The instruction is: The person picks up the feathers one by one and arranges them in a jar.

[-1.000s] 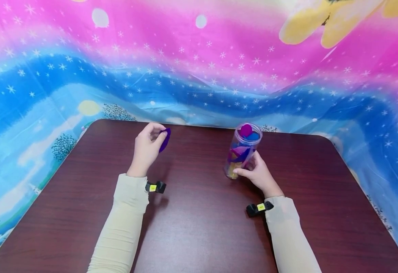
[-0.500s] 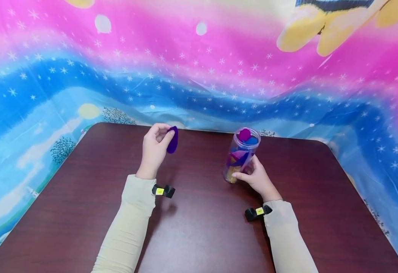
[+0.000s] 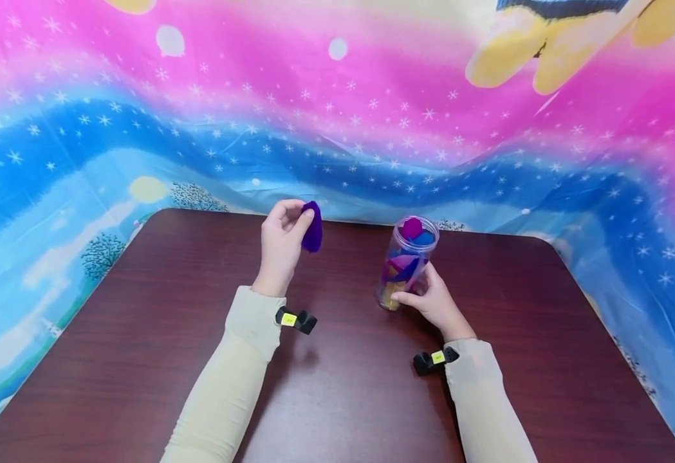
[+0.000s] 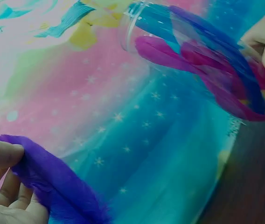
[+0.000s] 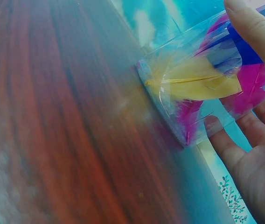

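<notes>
Between thumb and fingers my left hand (image 3: pixel 280 241) pinches a purple feather (image 3: pixel 313 228), raised over the far part of the table. In the left wrist view the feather (image 4: pixel 53 182) droops from the fingertips, apart from the jar. My right hand (image 3: pixel 437 301) grips the lower part of a clear, lidless plastic jar (image 3: pixel 396 254). Magenta, blue and yellow feathers stand inside it, a magenta tip (image 3: pixel 412 228) at the mouth. The right wrist view shows a yellow feather (image 5: pixel 202 84) by the jar's base, the thumb on one side and fingers on the other.
The dark reddish wooden table (image 3: pixel 337 386) spreads under both arms. A printed cloth backdrop (image 3: pixel 325 122) with snowflakes hangs behind its far edge and along the sides. Each wrist carries a black camera strap (image 3: pixel 296 319).
My left hand has moved right, toward the jar, with the purple feather, which now shows more of its broad side. The right hand and jar stay almost in place.
</notes>
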